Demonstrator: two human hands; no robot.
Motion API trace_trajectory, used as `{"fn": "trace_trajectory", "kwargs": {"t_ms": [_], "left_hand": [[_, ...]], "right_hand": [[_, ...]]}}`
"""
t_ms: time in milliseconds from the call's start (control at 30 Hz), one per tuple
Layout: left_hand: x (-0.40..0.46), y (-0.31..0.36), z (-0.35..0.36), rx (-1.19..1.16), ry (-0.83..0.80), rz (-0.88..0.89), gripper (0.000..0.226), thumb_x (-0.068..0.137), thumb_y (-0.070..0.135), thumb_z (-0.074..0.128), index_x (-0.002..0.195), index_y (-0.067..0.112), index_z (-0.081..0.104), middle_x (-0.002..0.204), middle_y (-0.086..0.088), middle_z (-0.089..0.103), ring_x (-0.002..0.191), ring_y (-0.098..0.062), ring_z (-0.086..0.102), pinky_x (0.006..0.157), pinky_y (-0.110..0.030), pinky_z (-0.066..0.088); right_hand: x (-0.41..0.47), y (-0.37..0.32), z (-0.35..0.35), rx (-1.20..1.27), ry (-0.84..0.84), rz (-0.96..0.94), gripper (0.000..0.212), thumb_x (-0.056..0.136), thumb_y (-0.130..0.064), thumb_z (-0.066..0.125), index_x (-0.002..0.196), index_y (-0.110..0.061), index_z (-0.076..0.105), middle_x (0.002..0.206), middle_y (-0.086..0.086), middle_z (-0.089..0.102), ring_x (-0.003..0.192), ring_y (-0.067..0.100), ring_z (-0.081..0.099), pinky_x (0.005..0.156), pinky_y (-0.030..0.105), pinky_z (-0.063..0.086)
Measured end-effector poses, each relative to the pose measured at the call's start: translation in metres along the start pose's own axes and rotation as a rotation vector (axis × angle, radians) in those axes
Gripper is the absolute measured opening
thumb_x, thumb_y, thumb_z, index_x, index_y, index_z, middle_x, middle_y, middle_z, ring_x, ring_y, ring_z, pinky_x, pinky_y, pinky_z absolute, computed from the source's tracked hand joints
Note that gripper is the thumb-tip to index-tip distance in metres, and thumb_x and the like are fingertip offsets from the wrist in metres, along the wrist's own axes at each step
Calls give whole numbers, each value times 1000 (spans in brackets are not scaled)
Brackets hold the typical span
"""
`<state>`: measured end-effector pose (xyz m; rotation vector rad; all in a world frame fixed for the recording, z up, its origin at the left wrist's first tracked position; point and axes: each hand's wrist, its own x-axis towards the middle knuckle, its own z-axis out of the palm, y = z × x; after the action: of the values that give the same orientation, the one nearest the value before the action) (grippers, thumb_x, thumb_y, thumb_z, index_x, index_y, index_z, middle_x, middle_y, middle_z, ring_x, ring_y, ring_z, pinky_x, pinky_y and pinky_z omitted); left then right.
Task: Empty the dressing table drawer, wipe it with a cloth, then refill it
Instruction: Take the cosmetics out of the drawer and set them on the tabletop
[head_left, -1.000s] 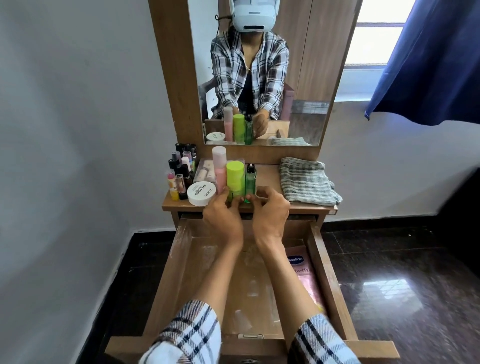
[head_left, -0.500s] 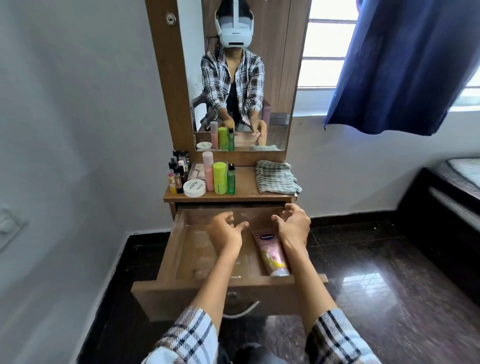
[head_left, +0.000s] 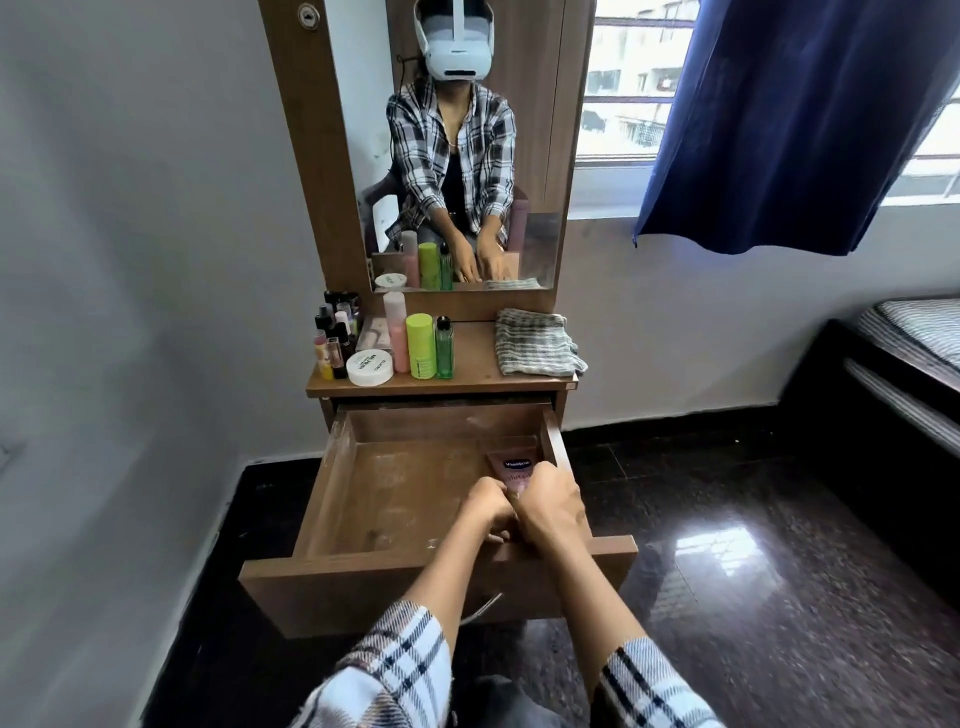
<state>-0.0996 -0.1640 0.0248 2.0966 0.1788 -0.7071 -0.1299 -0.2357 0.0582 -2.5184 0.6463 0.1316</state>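
The brown wooden drawer (head_left: 395, 499) is pulled open, with one pink tube (head_left: 515, 470) lying by its right wall.

Plain grey-white walls (head_left: 130, 260) on the left and behind. Dark polished stone floor (head_left: 753, 597), with a bright window reflection on the right. Barred window (head_left: 628, 78) at upper right, daylight entering (buildings visible outside), partly covered by a dark blue fabric curtain (head_left: 789, 119). Tall brown wooden mirror frame (head_left: 306, 171) against the back wall. Dark-framed bed with striped bedding (head_left: 914, 332) at the far right edge.
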Motion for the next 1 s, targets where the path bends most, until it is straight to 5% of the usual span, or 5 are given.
{"fn": "trace_trajectory", "kwargs": {"t_ms": [200,333,667,867,1000], "left_hand": [[14,-5,3,47,-97,-68,35,82,-13,43,56,9,37,23,4,37,20,-4,37,29,-11,26],[15,-8,4,-12,-76,-65,38,78,-16,39,55,13,31,22,4,28,17,-5,28,29,-11,18],[-1,-3,-2,-216,-55,-91,33,85,-8,49,58,11,42,24,5,41,20,-3,39,28,-11,30],[-17,0,-14,-282,-40,-44,17,84,14,67,82,9,51,65,-2,55,48,-6,49,31,-13,31],[-37,15,-30,-327,31,142,48,80,17,72,116,0,44,102,-12,62,79,-13,58,50,-17,44]], "right_hand": [[8,2,7,-44,-29,45,23,93,-14,53,114,-7,60,119,11,61,114,28,58,85,33,50],[8,3,8,-7,-39,61,24,93,-15,54,115,-6,58,120,13,59,115,30,56,86,34,50],[2,4,-3,-6,-190,7,33,92,-10,52,124,-5,53,128,14,55,120,28,52,91,31,45],[0,6,-18,90,-312,-30,43,88,-13,59,129,-7,45,123,12,57,97,21,56,77,27,45],[-2,12,-37,442,-210,-97,40,80,-10,71,113,-5,49,102,11,61,85,18,55,69,26,42]]}}
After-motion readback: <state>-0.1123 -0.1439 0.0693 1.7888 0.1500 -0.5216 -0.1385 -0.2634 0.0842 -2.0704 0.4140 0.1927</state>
